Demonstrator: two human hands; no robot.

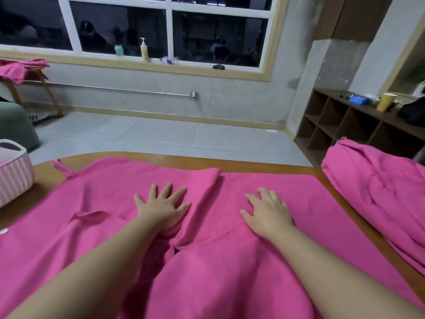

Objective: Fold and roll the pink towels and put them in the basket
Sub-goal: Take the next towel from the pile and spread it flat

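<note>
1. A towel (230,261) lies spread on the bench (253,165) and fills the lower half of the frame.
2. The left hand (162,209) and the right hand (268,214) lie flat on this towel at the centre, side by side.
3. A basket (13,178) stands on the bench at the left edge.
4. A towel pile (379,192) lies at the right edge, beside the bench.
5. A shelf unit (349,125) stands behind the pile, in the upper right.
6. Bottles (144,50) stand on the window sill (92,62), top centre.

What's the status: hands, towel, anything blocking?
Left hand and right hand flat on spread pink towel, fingers straight. Unfolded, ridge between hands. Basket left; nothing blocking.
</note>
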